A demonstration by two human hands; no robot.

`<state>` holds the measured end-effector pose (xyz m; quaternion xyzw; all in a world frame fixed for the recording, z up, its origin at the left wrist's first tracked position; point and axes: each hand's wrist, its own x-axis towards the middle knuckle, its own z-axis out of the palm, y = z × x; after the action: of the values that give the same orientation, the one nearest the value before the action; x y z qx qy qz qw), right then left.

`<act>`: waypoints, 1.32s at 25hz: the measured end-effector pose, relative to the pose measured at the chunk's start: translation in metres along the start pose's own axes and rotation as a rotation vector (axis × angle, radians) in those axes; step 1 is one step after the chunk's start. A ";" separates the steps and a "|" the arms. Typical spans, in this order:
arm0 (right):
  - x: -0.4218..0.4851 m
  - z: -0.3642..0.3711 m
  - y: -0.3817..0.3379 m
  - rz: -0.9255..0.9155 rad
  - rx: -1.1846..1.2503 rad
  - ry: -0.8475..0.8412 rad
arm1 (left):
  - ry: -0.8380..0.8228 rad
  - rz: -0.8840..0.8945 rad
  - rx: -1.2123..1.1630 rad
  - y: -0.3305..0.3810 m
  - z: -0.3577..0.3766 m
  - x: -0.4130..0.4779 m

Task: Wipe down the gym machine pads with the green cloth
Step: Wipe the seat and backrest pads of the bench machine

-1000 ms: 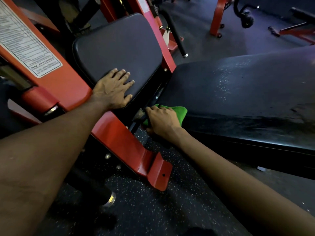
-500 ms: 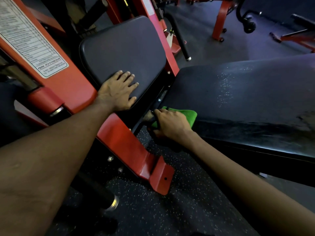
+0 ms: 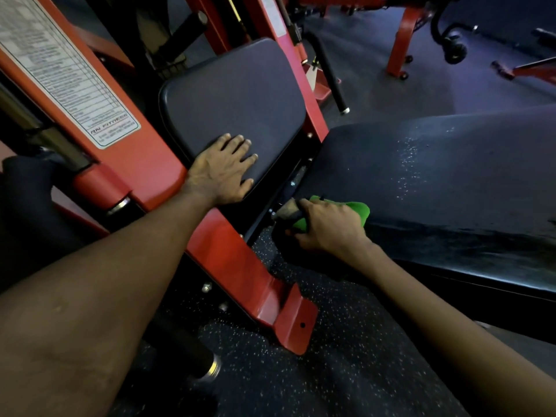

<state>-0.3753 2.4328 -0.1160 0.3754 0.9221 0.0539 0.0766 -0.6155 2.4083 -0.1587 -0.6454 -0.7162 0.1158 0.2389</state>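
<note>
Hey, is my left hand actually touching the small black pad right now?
Touching. The head view shows the left hand lying flat, fingers spread, on the near corner of the small black pad.

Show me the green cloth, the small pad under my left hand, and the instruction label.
green cloth (image 3: 359, 209): head view, exposed bunched end.
small pad (image 3: 237, 97): head view, bare middle of its surface.
instruction label (image 3: 69, 76): head view, middle of the printed text.

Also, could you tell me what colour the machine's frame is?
The frame is red; head view.
</note>
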 end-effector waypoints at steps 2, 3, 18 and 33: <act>0.019 0.001 -0.013 0.029 0.067 -0.016 | 0.006 -0.002 -0.011 0.000 0.000 0.000; 0.030 0.002 -0.019 0.038 0.093 -0.035 | 0.007 -0.007 -0.018 0.000 0.000 0.000; 0.012 -0.019 0.021 0.158 0.127 -0.075 | 0.016 -0.018 -0.011 0.000 0.000 -0.002; 0.031 -0.021 0.062 0.361 0.149 -0.019 | 0.020 -0.025 -0.012 0.000 -0.001 -0.001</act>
<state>-0.3583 2.4980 -0.0891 0.5399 0.8404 -0.0052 0.0464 -0.6151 2.4069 -0.1586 -0.6389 -0.7226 0.1019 0.2435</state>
